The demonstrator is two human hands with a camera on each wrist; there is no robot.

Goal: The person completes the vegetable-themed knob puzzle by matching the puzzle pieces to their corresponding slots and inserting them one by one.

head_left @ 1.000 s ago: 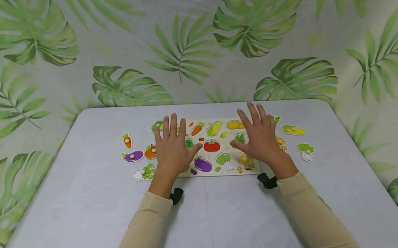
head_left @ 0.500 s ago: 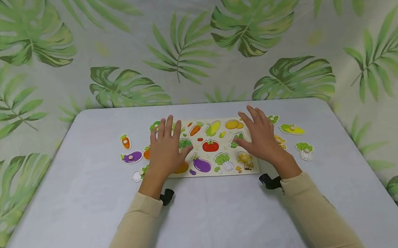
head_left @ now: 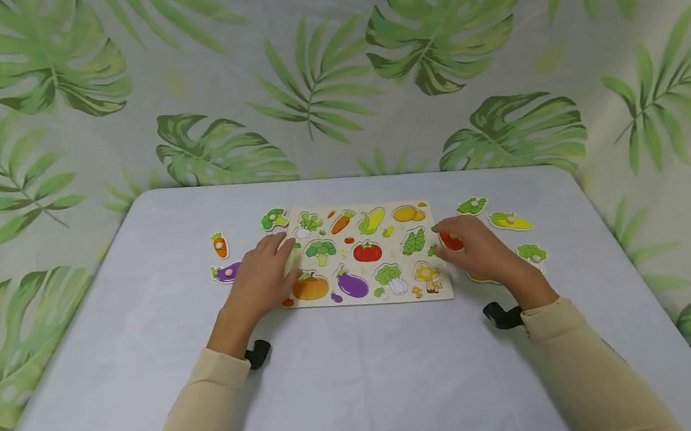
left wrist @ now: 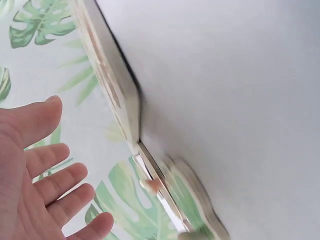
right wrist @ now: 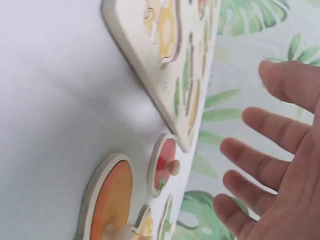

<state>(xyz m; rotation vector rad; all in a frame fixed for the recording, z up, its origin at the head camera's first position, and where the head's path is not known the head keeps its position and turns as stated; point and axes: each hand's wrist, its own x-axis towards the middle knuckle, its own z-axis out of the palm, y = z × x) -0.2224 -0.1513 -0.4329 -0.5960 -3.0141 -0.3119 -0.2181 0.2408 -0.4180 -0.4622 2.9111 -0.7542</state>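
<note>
A wooden vegetable puzzle board [head_left: 360, 297] lies on the table, with pictures of a tomato, eggplant, corn and other vegetables in its recesses. Over its left edge hovers my left hand [head_left: 260, 277], fingers relaxed, holding nothing. My right hand [head_left: 478, 247] is above the right edge, also empty and loosely bent. In the right wrist view a red tomato piece [right wrist: 165, 164] with a knob and an orange piece [right wrist: 112, 195] lie below the fingers. The left wrist view has the left hand [left wrist: 50, 180] apart from a blurred green piece [left wrist: 187, 195].
Left of the board lie a carrot piece [head_left: 219, 245], an eggplant piece [head_left: 227, 273] and a broccoli piece [head_left: 274, 219]. On the right are a corn piece [head_left: 510, 221], a bok choy piece [head_left: 531, 254] and a green piece [head_left: 472, 205]. A leaf-printed cloth [head_left: 330, 69] hangs behind the table.
Both hands have moved apart and lower, from above the board to its left and right edges. Their fingers are more bent now. More of the board and the tomato piece show.
</note>
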